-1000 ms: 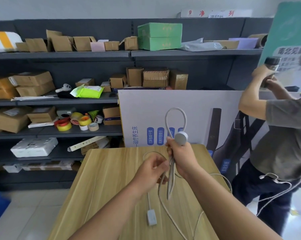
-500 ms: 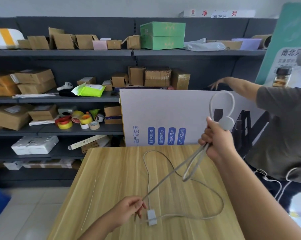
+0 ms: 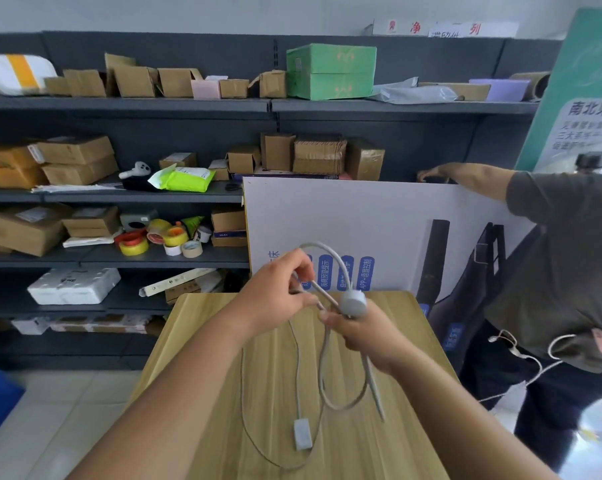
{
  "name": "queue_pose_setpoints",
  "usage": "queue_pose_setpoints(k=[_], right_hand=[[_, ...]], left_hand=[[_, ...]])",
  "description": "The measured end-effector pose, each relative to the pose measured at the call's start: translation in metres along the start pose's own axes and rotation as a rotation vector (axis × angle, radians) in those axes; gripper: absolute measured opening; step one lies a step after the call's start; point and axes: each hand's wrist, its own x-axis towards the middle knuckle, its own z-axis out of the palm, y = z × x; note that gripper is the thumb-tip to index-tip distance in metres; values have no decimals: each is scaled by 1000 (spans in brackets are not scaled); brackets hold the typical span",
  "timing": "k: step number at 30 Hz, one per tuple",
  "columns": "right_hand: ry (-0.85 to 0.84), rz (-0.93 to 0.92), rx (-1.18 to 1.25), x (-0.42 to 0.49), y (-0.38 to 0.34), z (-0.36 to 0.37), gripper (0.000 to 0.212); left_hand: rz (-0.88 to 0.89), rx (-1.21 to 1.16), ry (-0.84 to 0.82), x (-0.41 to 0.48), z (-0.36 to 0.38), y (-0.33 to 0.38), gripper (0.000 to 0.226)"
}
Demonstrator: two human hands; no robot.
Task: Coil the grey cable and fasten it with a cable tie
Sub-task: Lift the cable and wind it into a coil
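The grey cable (image 3: 323, 362) hangs in loops over the wooden table (image 3: 223, 410). My right hand (image 3: 365, 332) grips the gathered strands just below the cable's round grey puck end (image 3: 353, 303), and a loop arcs up above it. My left hand (image 3: 278, 292) is raised beside it and pinches a strand of the same cable. The cable's small rectangular plug (image 3: 302, 434) rests on the table, with a thin strand trailing around it. A thin pale cable tie (image 3: 244, 386) lies on the table left of the plug.
A large white printed board (image 3: 379, 230) stands behind the table. Another person (image 3: 562, 271) stands at the right, one arm reaching to the shelf behind the board. Dark shelves (image 3: 119, 258) with cardboard boxes and tape rolls fill the back wall. Tiled floor lies to the left.
My right hand has come back from the upper right to the middle. My left hand rose from the plug on the table and now pinches the cable beside the right hand.
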Motion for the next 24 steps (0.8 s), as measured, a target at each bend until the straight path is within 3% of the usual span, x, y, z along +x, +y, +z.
queue_pose_setpoints(k=[3,8,13,17,20,24], right_hand=[[-51,-68,26,-4,-4,9,19],[54,-113,207,-8,-9,11,12],[263,-130,178,-6,-8,-10,32],[456,-110,590,1,-24,-38,29],[574,-146,584,3,-32,-60,25],[747,-197,451,1,-35,-71,27]], left_hand=[[61,25,14,12,-6,17,35],[79,131,235,18,3,3,37],[-166,-334,74,-10,17,-44,34],[-319,-514,-61,-45,46,-69,17],[-377,-448,-167,-65,58,-72,25],[-314,-332,-281,-73,59,-70,34]])
